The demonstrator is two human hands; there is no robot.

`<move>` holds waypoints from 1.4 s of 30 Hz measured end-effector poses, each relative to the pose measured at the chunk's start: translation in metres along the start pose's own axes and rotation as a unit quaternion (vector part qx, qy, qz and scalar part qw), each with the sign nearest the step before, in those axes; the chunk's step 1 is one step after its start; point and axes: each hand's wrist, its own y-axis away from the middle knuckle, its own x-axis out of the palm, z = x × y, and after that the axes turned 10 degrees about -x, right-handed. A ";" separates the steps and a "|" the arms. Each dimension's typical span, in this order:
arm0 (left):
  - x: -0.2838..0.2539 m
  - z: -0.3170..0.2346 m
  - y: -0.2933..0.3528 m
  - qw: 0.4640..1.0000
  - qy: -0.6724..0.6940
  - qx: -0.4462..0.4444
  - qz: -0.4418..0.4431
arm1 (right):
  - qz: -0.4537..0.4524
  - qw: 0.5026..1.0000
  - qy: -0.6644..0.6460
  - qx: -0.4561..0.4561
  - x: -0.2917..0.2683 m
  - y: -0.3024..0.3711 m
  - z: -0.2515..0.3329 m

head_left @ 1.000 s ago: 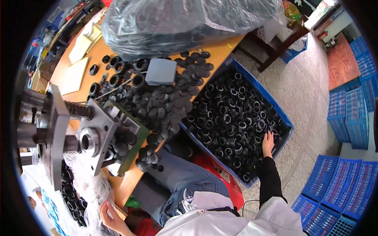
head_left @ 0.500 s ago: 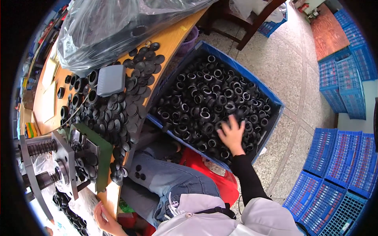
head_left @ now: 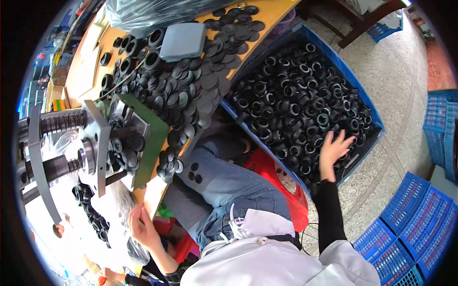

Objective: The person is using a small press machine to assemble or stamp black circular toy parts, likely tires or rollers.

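Note:
My right hand (head_left: 334, 151) is over the near right part of a blue crate (head_left: 377, 112) heaped with black ribbed rings (head_left: 298, 102). Its fingers are spread and nothing shows in them; whether the fingertips touch the rings is unclear. By the front edge of the wooden table (head_left: 154, 199), my left hand (head_left: 144, 229) is raised with loosely bent fingers apart and no object visible in it. Just beyond that hand stands a metal press (head_left: 98, 148) with springs and a green plate (head_left: 153, 143). Black discs (head_left: 179, 93) lie piled on the table behind the press.
A grey plastic box (head_left: 183, 41) rests among the discs, with larger black rings (head_left: 128, 66) beside it. Clear plastic sheeting (head_left: 157, 12) covers the table's far side. Blue crates (head_left: 417, 219) are stacked at the right. Under me is a red stool (head_left: 281, 183).
The view has swung so the table and crate sit further right. My right hand's fingers have spread above the rings. My left hand has come up slightly, fingers more bent.

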 end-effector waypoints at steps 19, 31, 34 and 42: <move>-0.010 -0.003 0.022 1.000 -0.012 0.013 -0.026 | 0.154 0.982 0.027 -0.102 -0.007 -0.087 -0.134; -0.034 0.000 0.024 0.999 0.014 0.042 -0.006 | 0.214 0.970 -0.078 -0.080 0.001 -0.022 -0.125; -0.043 0.009 0.021 0.996 0.049 0.066 -0.013 | 0.215 0.972 -0.059 -0.080 -0.004 0.002 -0.117; -0.051 0.001 -0.018 0.972 0.158 0.130 0.117 | 0.248 0.968 -0.014 -0.020 -0.090 0.126 -0.045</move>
